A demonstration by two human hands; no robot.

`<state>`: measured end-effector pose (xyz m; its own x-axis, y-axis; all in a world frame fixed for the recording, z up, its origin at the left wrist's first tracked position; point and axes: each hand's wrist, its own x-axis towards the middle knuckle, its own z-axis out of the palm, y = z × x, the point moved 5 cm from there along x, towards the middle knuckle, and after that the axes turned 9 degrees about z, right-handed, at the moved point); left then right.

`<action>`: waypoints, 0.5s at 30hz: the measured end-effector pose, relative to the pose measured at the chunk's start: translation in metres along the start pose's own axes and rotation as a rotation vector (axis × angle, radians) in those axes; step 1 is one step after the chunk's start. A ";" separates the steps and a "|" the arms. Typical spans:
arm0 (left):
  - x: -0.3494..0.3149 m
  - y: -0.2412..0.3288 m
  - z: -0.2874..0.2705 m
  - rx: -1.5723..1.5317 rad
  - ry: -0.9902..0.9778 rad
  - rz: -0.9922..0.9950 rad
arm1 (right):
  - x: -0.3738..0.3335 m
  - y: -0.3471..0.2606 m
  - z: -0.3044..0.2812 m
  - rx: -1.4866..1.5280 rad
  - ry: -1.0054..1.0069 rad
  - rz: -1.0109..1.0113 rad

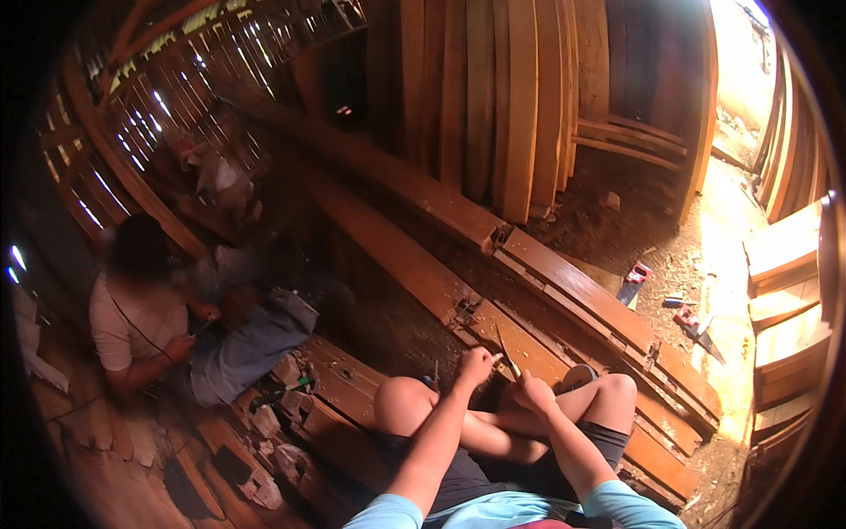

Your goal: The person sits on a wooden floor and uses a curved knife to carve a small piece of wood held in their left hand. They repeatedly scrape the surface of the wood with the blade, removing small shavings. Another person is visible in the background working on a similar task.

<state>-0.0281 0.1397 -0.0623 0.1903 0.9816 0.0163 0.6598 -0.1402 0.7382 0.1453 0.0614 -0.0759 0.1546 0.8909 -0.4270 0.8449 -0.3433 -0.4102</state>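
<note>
Right of a seated, pale-shirted co-worker (157, 322), the person's left hand (476, 364) was curled, apparently pinching a small pale piece (496, 360) above a long reddish-brown wooden plank (538, 351). Just beside it, a slender tool with a dark blade and pale handle (509, 359) rose from the closed right hand (534, 391); a twisting piece or loose grip risked sending the blade into the left hand.

Seated, knees (404, 406) bent apart; bare left forearm (435, 445) and right forearm (571, 441) reach forward. The left hand (477, 364), fingers curled, sits near the lower, closed right hand (534, 391).
</note>
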 end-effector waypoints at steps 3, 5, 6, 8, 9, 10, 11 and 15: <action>-0.012 -0.007 0.011 0.052 -0.242 0.074 | -0.004 -0.004 -0.005 -0.013 0.021 -0.047; -0.017 0.001 0.018 0.043 -0.329 0.063 | -0.008 0.001 -0.009 -0.024 0.020 -0.058; -0.021 0.006 0.020 0.074 -0.342 0.075 | -0.008 0.004 -0.009 -0.028 0.006 -0.033; -0.027 -0.004 0.017 0.102 -0.343 0.095 | -0.012 -0.004 -0.008 -0.024 -0.001 -0.079; -0.030 -0.017 0.012 0.118 -0.317 0.105 | -0.015 -0.013 -0.005 -0.022 -0.009 -0.113; -0.029 -0.010 0.017 0.104 -0.327 0.091 | -0.009 -0.003 -0.002 -0.041 -0.006 -0.092; -0.028 -0.007 0.018 0.094 -0.331 0.074 | -0.008 0.000 -0.001 -0.034 0.008 -0.084; -0.025 0.009 0.019 0.121 -0.341 0.115 | -0.001 0.009 -0.001 -0.016 0.065 -0.092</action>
<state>-0.0129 0.1112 -0.0692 0.4854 0.8620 -0.1460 0.6974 -0.2810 0.6593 0.1537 0.0577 -0.0787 0.1080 0.9360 -0.3349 0.8649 -0.2546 -0.4327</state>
